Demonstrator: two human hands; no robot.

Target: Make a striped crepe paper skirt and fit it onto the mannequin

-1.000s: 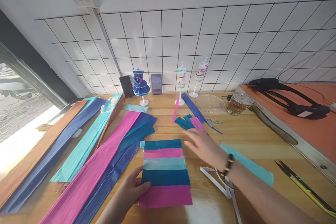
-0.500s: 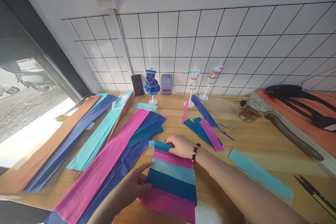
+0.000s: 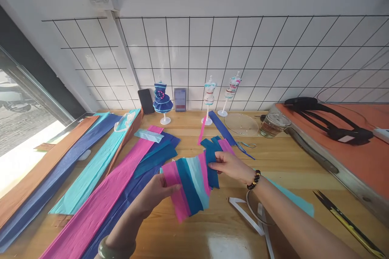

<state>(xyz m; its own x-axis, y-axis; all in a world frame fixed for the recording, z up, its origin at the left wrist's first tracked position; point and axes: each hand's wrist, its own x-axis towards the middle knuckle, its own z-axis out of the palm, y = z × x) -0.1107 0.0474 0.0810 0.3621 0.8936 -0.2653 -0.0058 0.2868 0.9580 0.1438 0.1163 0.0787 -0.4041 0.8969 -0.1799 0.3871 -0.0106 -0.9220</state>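
Between my two hands hangs a striped piece of crepe paper (image 3: 189,184) in pink, teal and light blue bands, tilted and held up over the table. My left hand (image 3: 164,189) pinches its pink left end, thumb on top. With thumb and fingers, my right hand (image 3: 226,166) grips the teal band at the other end. Behind it lie cut teal and pink strips (image 3: 226,145), partly covered. A long pink crepe paper strip (image 3: 100,188) lies left of my left hand, on top of dark blue paper. White tape (image 3: 246,215) curls near my right forearm.
Small dress forms (image 3: 209,97) stand by the tiled wall, one in a blue dress (image 3: 163,99). A phone (image 3: 146,101) leans there too. On the right are a jar (image 3: 275,124), a black-strapped orange item (image 3: 310,129) and scissors (image 3: 346,220). More crepe strips (image 3: 94,162) lie left.
The striped paper has been lifted and turned, its bands now running upright instead of across. My left hand has moved up to its end. The view has shifted right.
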